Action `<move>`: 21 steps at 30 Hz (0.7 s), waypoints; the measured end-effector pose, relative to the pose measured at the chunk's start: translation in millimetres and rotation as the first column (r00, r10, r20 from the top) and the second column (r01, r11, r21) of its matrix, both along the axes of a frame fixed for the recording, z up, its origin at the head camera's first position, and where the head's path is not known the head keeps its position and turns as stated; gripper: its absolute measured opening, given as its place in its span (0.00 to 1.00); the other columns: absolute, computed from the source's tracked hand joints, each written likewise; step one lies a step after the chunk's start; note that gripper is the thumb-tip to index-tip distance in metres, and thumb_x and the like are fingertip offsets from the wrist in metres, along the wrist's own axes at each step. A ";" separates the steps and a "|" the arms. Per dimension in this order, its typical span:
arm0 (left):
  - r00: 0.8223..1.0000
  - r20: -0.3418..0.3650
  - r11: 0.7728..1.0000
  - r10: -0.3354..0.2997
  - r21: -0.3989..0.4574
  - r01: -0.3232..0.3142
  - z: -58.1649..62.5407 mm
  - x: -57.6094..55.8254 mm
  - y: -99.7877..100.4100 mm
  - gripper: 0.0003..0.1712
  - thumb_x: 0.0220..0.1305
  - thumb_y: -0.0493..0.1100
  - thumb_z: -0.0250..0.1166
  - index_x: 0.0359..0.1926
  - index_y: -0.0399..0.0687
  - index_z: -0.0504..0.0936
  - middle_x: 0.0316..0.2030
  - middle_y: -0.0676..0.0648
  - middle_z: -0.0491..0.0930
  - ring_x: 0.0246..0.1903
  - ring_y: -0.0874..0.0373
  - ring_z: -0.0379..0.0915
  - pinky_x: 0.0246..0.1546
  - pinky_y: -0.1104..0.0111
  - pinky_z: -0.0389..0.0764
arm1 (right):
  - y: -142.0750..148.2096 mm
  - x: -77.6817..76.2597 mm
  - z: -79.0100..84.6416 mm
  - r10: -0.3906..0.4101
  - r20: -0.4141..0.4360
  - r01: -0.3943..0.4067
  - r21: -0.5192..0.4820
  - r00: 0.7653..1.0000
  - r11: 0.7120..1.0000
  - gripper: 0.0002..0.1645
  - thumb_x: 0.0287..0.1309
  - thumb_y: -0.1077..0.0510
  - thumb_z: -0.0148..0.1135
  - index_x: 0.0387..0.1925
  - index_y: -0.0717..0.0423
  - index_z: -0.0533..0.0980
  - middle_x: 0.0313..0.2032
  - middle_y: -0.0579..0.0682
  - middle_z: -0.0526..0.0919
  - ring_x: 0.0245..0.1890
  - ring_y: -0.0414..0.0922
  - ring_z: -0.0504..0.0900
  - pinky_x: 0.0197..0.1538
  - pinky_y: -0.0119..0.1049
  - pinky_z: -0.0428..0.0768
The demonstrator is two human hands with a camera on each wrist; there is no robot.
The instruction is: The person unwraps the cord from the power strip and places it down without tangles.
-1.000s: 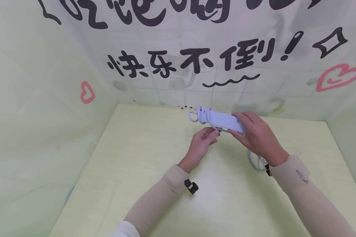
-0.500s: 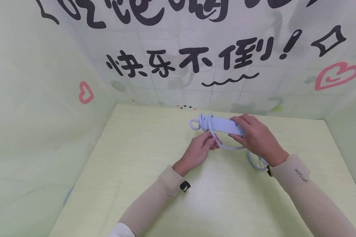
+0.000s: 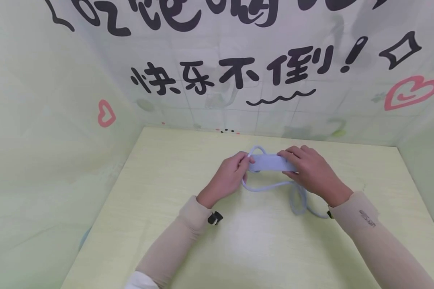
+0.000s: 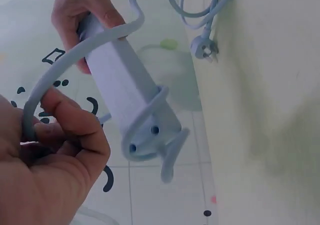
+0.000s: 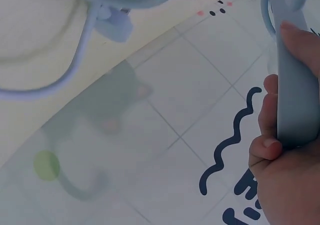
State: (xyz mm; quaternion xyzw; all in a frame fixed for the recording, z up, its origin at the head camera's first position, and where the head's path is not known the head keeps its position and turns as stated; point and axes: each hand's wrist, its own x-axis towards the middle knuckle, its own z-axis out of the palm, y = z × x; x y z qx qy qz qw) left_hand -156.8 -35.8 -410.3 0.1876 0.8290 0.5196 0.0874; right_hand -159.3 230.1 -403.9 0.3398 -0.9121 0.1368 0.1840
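A pale blue power strip (image 3: 269, 162) is held above the table, its cord wrapped round the end away from the right hand. My right hand (image 3: 312, 170) grips the strip's right end, thumb and fingers on opposite sides. At the other end, my left hand (image 3: 224, 176) pinches the cord (image 3: 267, 187) with thumb and curled fingers. In the left wrist view, a turn of cord crosses the strip near two small holes (image 4: 155, 130) in its end. The plug (image 4: 201, 46) of the cord, with metal prongs, hangs near the table surface.
The light wooden table (image 3: 173, 192) spreads below both hands. Behind it stands a printed cloth wall (image 3: 202, 108) with black lettering, and more cloth covers both sides. Slack cord (image 3: 298, 200) loops beneath my right hand. Black straps (image 3: 215, 218) sit at the wrists.
The power strip has come lower and turned more level. My left hand has drawn the cord from beneath the strip round to its left end. My right hand keeps its grip, slightly lower.
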 end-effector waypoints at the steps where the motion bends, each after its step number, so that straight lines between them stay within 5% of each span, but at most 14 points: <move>1: 1.000 -0.019 1.000 0.007 -0.019 -0.007 1.8 -1.9 -2.3 0.19 0.82 0.47 0.44 0.52 0.42 0.80 0.29 0.43 0.77 0.24 0.58 0.73 0.23 0.72 0.70 | 1.8 1.2 -0.1 0.005 -0.005 -0.005 -0.003 1.000 1.000 0.35 0.40 0.64 0.83 0.54 0.58 0.80 0.47 0.54 0.84 0.38 0.53 0.78 0.42 0.47 0.79; 6: 0.977 -0.207 0.993 0.044 -0.097 -0.065 10.3 -12.8 -14.8 0.19 0.81 0.44 0.49 0.54 0.41 0.84 0.30 0.47 0.71 0.26 0.59 0.66 0.24 0.74 0.67 | 11.8 6.7 2.5 0.027 -0.020 -0.028 -0.036 0.999 0.999 0.36 0.39 0.65 0.83 0.55 0.57 0.80 0.48 0.52 0.84 0.38 0.51 0.76 0.42 0.45 0.77; 10: 0.912 -0.404 0.981 0.064 -0.142 -0.131 14.3 -22.5 -23.3 0.16 0.79 0.42 0.54 0.53 0.39 0.85 0.30 0.47 0.70 0.28 0.58 0.63 0.27 0.73 0.67 | 17.3 10.1 7.4 0.042 -0.001 -0.042 -0.078 0.999 0.996 0.35 0.42 0.65 0.82 0.56 0.57 0.79 0.50 0.51 0.83 0.40 0.49 0.76 0.44 0.44 0.76; 14: 0.859 -0.506 0.975 0.084 -0.137 -0.176 14.7 -32.8 -30.2 0.14 0.76 0.41 0.58 0.49 0.38 0.86 0.31 0.46 0.73 0.29 0.58 0.65 0.34 0.70 0.72 | 20.7 13.2 13.0 0.043 0.026 -0.040 -0.132 0.999 0.990 0.36 0.42 0.66 0.82 0.56 0.56 0.79 0.52 0.51 0.83 0.45 0.49 0.77 0.46 0.42 0.76; 17: 0.847 -0.518 0.969 0.116 -0.127 -0.211 12.5 -40.1 -34.2 0.13 0.75 0.42 0.60 0.48 0.38 0.87 0.31 0.46 0.74 0.28 0.58 0.66 0.33 0.70 0.73 | 22.2 15.5 16.9 0.043 0.045 -0.035 -0.156 0.998 0.987 0.37 0.41 0.66 0.82 0.57 0.56 0.79 0.53 0.51 0.82 0.48 0.48 0.77 0.49 0.39 0.76; 21: 0.855 -0.496 0.957 0.153 -0.141 -0.253 7.3 -47.9 -37.9 0.14 0.75 0.44 0.61 0.48 0.39 0.87 0.30 0.46 0.74 0.27 0.58 0.66 0.33 0.69 0.74 | 24.3 18.5 22.6 0.054 0.060 -0.042 -0.193 0.997 0.980 0.39 0.40 0.67 0.83 0.58 0.54 0.79 0.53 0.51 0.82 0.51 0.48 0.77 0.51 0.32 0.75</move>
